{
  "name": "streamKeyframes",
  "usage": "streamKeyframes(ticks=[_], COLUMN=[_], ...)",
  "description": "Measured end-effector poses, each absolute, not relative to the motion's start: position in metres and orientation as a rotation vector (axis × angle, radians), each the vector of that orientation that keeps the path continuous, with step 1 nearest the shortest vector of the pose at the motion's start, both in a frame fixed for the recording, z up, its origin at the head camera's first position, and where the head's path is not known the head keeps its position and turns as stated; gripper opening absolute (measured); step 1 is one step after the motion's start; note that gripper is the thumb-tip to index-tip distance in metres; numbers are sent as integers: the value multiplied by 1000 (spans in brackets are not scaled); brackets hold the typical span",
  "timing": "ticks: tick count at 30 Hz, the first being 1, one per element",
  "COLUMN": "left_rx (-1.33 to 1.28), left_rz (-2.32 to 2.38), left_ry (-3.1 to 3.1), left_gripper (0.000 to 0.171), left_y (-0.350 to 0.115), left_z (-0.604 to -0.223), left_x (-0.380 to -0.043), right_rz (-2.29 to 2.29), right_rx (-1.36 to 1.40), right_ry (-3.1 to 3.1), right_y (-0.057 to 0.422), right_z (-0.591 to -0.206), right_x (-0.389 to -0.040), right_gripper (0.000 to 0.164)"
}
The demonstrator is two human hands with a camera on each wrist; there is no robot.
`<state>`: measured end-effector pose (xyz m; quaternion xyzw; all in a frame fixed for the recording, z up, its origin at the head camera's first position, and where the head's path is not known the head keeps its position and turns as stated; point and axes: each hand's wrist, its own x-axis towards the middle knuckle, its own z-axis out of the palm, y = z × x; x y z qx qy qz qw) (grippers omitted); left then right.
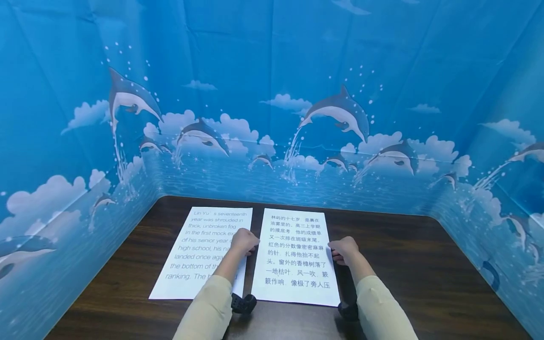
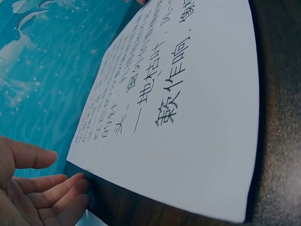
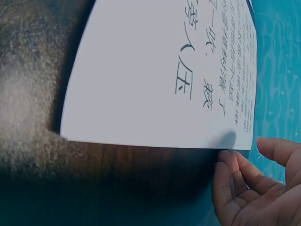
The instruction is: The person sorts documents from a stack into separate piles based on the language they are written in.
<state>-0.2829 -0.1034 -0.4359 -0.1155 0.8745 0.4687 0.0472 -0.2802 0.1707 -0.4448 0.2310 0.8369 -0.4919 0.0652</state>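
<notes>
A white sheet printed with Chinese text (image 1: 296, 257) lies on the table between my two hands. My left hand (image 1: 244, 242) is at its left edge, above the right part of a second sheet with English text (image 1: 176, 283). In the left wrist view, the left thumb (image 2: 40, 159) stands apart from the fingers, whose tips are close to the paper's edge; contact cannot be told. On the opposite side, my right hand (image 1: 345, 249) has its fingertips at the right edge of the Chinese sheet. The right thumb (image 3: 273, 147) is spread away from those fingers.
The dark wooden table (image 1: 408, 274) has rounded far corners. A blue curtain with dolphins and clouds (image 1: 272, 94) stands around its back and sides. Black wrist devices (image 1: 243, 303) show below both hands, beside pale yellow sleeves (image 1: 208, 304).
</notes>
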Motion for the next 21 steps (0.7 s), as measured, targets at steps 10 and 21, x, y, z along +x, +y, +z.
streamKeyframes(ticks=[10,21], left_rx=[-376,-401], left_rz=[1516,1467], left_ry=[2665,2773], left_gripper=[4,7], left_y=[-101,-102], left_z=[-439,-442], left_x=[-282,-281], right_rz=[-1554,-1548], right_rx=[697,755], right_ry=[2539,2630], right_y=[163,173], right_z=[-437,-485], right_x=[-272,-300], right_gripper=[24,19])
